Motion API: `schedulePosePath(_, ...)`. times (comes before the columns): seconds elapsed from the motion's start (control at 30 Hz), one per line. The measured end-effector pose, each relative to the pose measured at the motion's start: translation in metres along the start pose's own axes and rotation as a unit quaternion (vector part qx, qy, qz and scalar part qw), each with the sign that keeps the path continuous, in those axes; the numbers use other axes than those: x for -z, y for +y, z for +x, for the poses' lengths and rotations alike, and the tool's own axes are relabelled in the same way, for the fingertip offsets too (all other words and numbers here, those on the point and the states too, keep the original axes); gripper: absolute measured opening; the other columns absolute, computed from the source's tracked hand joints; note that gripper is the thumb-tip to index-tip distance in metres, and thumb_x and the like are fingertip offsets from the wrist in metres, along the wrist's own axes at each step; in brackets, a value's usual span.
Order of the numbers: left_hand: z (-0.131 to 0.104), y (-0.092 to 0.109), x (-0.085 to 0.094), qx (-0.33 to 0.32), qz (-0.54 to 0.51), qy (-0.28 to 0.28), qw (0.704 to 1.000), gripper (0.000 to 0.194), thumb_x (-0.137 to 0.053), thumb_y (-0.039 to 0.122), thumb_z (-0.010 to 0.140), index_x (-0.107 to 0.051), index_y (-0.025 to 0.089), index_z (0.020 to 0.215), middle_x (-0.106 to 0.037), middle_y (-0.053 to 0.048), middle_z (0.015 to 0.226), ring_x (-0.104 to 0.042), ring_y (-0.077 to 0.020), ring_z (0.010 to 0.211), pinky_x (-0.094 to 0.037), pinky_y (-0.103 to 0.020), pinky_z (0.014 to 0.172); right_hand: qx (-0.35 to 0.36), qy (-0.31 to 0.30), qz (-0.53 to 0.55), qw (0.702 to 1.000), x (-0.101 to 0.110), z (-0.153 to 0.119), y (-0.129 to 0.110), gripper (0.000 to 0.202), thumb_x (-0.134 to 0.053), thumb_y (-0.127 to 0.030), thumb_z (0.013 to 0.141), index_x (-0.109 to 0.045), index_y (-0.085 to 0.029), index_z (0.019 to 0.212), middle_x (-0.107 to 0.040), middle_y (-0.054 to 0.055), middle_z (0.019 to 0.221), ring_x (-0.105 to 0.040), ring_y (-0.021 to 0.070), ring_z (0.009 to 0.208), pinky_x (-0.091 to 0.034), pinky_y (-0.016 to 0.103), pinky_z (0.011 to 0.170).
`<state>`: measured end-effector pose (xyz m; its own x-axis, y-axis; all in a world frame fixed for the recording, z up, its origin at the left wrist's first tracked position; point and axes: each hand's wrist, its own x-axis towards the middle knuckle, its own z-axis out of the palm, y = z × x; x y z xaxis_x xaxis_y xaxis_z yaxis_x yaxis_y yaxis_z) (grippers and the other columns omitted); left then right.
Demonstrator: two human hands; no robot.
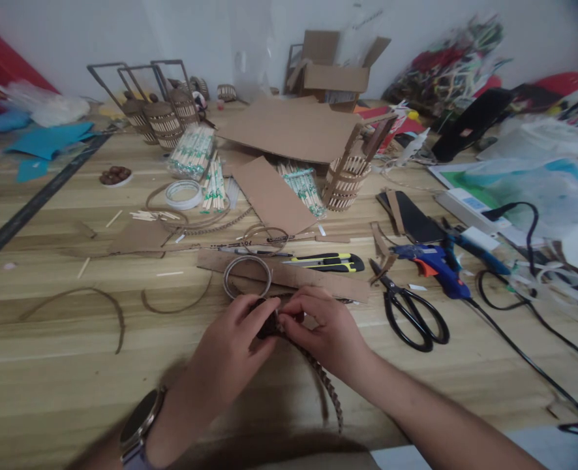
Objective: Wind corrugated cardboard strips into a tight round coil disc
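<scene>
Low in the middle of the head view, my left hand (237, 336) is closed round a small dark brown piece (268, 324), mostly hidden by the fingers. My right hand (325, 329) pinches at the same piece from the right, thumb and forefinger together. From between the hands a brown braided strip (329, 385) trails down toward me and to the right. Just beyond my left fingers lies a ring of tape (247, 277). A flat cardboard strip (313, 279) and a yellow-and-black utility knife (325, 262) lie past my hands.
Black-handled scissors (416, 316) and a blue glue gun (436, 264) with its cord lie to the right. Cardboard sheets (276, 196), bundled wooden sticks (191, 151) and a slatted basket (346, 183) stand farther back. Several handled baskets (164, 124) are at back left. Curved brown strips (115, 303) lie left.
</scene>
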<state>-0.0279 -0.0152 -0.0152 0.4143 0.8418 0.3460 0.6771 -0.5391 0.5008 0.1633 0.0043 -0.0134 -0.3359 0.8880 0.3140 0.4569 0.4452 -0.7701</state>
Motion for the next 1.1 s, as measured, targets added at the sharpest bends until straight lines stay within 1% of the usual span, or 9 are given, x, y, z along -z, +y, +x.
schedulePosePath(0.1,0.0003,0.0008,-0.0007,-0.008,0.000,0.009,1.000,0.039,-0.056,0.009,0.085,-0.059,0.019,0.123,-0.068,-0.010,0.109,-0.070,-0.0241,0.097,-0.062,-0.036,0.082,0.013,0.001,-0.018,1.000,-0.0009,-0.0006,0.0006,0.017,-0.060,-0.019,0.090,-0.066,-0.022,0.075,-0.068,0.001,0.072,-0.061,0.0163,0.068,-0.043,0.031,0.068)
schedulePosePath(0.3,-0.0007,-0.0009,-0.0021,-0.001,-0.002,0.005,1.000,0.040,-0.057,0.011,0.086,-0.060,0.020,0.124,-0.068,-0.010,0.110,-0.070,-0.0248,0.098,-0.062,-0.037,0.082,0.053,0.008,-0.051,0.997,-0.0040,-0.0017,0.0035,0.016,-0.057,-0.018,0.091,-0.065,-0.022,0.078,-0.069,0.003,0.075,-0.063,0.0181,0.073,-0.043,0.032,0.070)
schedulePosePath(0.37,-0.0005,-0.0008,-0.0018,0.000,-0.008,0.006,1.000,0.040,-0.057,0.010,0.085,-0.061,0.018,0.124,-0.068,-0.011,0.110,-0.070,-0.0257,0.098,-0.062,-0.038,0.082,0.061,0.008,-0.062,0.996,-0.0045,-0.0018,0.0037,0.016,-0.057,-0.017,0.091,-0.065,-0.021,0.079,-0.069,0.003,0.076,-0.064,0.0185,0.073,-0.043,0.033,0.070)
schedulePosePath(0.53,0.0013,0.0016,-0.0003,-0.003,-0.010,-0.001,1.000,0.038,-0.057,0.007,0.083,-0.063,0.013,0.121,-0.069,-0.014,0.108,-0.070,-0.0265,0.096,-0.061,-0.038,0.081,0.061,0.012,-0.070,0.996,-0.0042,-0.0011,0.0031,0.015,-0.054,-0.015,0.091,-0.064,-0.021,0.081,-0.069,0.004,0.077,-0.064,0.0189,0.074,-0.043,0.033,0.070)
schedulePosePath(0.67,0.0022,-0.0008,0.0002,0.002,-0.012,0.013,1.000,0.041,-0.060,0.008,0.081,-0.063,0.013,0.122,-0.069,-0.014,0.110,-0.070,-0.0262,0.097,-0.062,-0.038,0.083,0.053,0.019,-0.061,0.997,-0.0032,-0.0002,0.0024,0.015,-0.053,-0.016,0.093,-0.064,-0.021,0.084,-0.069,0.003,0.080,-0.065,0.0183,0.075,-0.044,0.033,0.071)
schedulePosePath(0.77,0.0026,-0.0036,0.0004,0.005,-0.007,0.026,1.000,0.041,-0.061,0.008,0.081,-0.063,0.014,0.122,-0.069,-0.012,0.107,-0.070,-0.0243,0.096,-0.061,-0.036,0.083,0.070,0.044,-0.071,0.994,-0.0031,-0.0003,0.0016,0.013,-0.054,-0.015,0.093,-0.064,-0.022,0.088,-0.070,0.003,0.083,-0.066,0.0186,0.080,-0.046,0.033,0.073)
schedulePosePath(0.9,0.0024,-0.0038,-0.0007,0.010,0.005,0.030,0.999,0.042,-0.062,0.007,0.081,-0.063,0.016,0.122,-0.069,-0.011,0.104,-0.071,-0.0243,0.092,-0.062,-0.036,0.077,0.109,0.070,-0.090,0.987,-0.0042,-0.0012,0.0011,0.010,-0.059,-0.013,0.090,-0.066,-0.021,0.089,-0.071,0.002,0.083,-0.066,0.0177,0.078,-0.046,0.032,0.073)
schedulePosePath(1.1,0.0014,-0.0004,-0.0054,0.018,0.028,0.024,0.999,0.043,-0.061,0.006,0.081,-0.062,0.016,0.122,-0.068,-0.011,0.100,-0.071,-0.0247,0.084,-0.062,-0.036,0.069,0.141,0.076,-0.143,0.977,-0.0066,-0.0034,0.0030,0.009,-0.061,-0.014,0.089,-0.067,-0.020,0.089,-0.070,0.002,0.082,-0.064,0.0165,0.075,-0.041,0.032,0.074)
